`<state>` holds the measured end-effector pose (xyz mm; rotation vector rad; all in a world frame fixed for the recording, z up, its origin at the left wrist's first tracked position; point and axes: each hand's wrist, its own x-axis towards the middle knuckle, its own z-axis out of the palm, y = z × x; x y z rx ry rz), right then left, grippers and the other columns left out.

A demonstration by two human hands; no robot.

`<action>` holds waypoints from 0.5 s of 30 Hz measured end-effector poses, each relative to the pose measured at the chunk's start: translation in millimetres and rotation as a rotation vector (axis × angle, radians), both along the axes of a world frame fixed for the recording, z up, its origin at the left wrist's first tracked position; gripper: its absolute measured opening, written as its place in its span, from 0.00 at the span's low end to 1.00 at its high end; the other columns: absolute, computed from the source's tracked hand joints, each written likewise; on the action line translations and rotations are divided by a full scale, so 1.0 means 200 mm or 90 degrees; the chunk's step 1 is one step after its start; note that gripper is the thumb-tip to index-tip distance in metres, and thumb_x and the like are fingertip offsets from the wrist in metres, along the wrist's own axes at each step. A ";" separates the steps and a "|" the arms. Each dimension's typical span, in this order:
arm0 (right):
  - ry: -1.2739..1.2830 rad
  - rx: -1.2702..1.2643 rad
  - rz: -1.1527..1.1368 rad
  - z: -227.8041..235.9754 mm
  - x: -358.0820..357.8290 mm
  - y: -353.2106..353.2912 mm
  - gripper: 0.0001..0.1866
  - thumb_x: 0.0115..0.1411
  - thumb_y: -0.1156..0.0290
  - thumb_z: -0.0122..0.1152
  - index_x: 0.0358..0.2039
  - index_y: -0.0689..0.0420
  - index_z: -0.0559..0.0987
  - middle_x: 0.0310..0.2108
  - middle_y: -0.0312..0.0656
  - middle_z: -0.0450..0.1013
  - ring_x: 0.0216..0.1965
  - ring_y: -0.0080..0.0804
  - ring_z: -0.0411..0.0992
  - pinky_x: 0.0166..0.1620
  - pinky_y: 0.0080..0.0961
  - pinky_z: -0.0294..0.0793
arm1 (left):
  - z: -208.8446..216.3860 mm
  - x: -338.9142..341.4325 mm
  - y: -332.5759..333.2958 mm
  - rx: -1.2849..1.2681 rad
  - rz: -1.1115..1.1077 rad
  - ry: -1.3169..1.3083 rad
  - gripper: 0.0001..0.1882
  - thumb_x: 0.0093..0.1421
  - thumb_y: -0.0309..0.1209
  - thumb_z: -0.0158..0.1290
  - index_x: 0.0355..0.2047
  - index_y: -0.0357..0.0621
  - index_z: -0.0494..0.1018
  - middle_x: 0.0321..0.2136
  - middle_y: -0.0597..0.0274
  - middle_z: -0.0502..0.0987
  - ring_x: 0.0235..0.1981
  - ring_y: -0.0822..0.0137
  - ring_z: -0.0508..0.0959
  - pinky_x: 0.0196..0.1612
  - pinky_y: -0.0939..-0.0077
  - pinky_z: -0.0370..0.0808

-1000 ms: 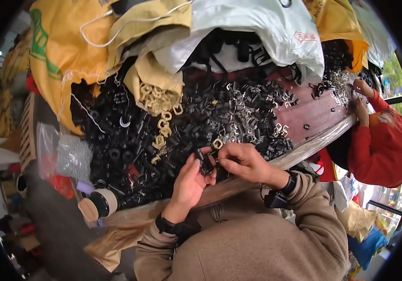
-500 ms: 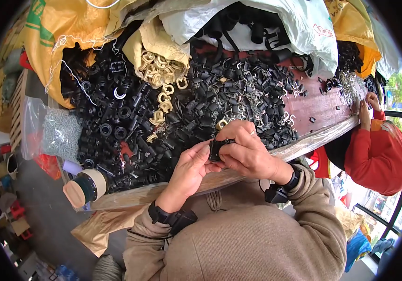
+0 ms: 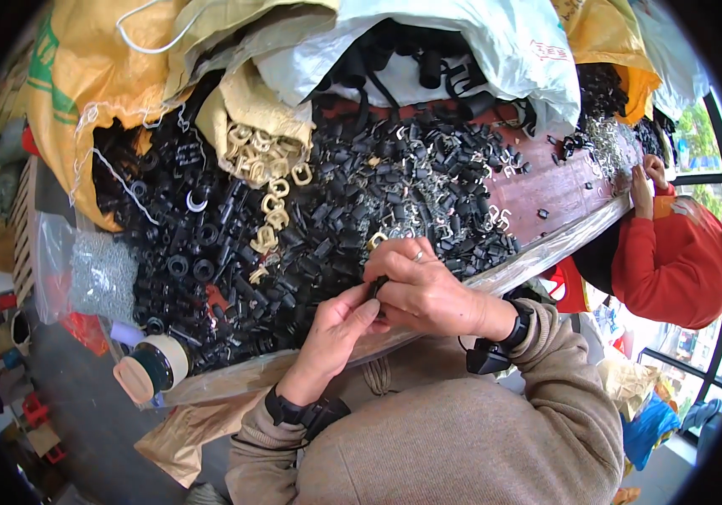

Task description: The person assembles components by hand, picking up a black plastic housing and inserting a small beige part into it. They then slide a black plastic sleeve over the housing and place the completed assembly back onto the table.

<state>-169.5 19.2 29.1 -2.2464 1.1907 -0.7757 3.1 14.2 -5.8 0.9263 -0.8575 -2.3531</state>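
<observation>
My right hand (image 3: 430, 290), apart from the small black part (image 3: 379, 287) a second ago, now meets my left hand (image 3: 327, 338) over it; both hands' fingers (image 3: 362, 316) pinch it, mostly hiding it, so the work is two-handed; beyond my fingers lie blocky black pieces (image 3: 336, 241), smooth-looking; farther left, rounded cream rings (image 3: 276, 204) spill from a creased yellowish sack (image 3: 264, 105).

A small black part (image 3: 379, 287), mostly hidden, is held between left hand (image 3: 334, 332) and right hand (image 3: 430, 293).
</observation>
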 end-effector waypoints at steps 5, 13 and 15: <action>0.006 0.016 -0.007 -0.02 -0.02 0.03 0.08 0.33 0.74 0.60 0.18 0.57 0.71 0.34 0.39 0.64 0.40 0.36 0.62 0.39 0.31 0.57 | 0.00 0.00 0.01 0.016 -0.045 -0.008 0.16 0.58 0.30 0.43 0.45 0.35 0.62 0.36 0.62 0.70 0.35 0.73 0.72 0.36 0.78 0.72; -0.126 0.026 -0.011 -0.04 -0.05 0.03 0.05 0.40 0.76 0.59 0.21 0.57 0.72 0.34 0.38 0.64 0.38 0.35 0.63 0.39 0.31 0.58 | -0.01 -0.01 0.00 0.106 0.023 0.037 0.14 0.56 0.29 0.46 0.42 0.35 0.65 0.35 0.60 0.71 0.33 0.71 0.73 0.37 0.79 0.71; -0.155 0.019 -0.015 -0.05 -0.06 0.03 0.05 0.42 0.76 0.58 0.22 0.57 0.72 0.33 0.38 0.64 0.37 0.35 0.64 0.39 0.32 0.59 | -0.02 -0.01 0.01 0.117 0.035 0.053 0.14 0.56 0.29 0.46 0.41 0.36 0.65 0.35 0.57 0.72 0.33 0.68 0.74 0.37 0.78 0.71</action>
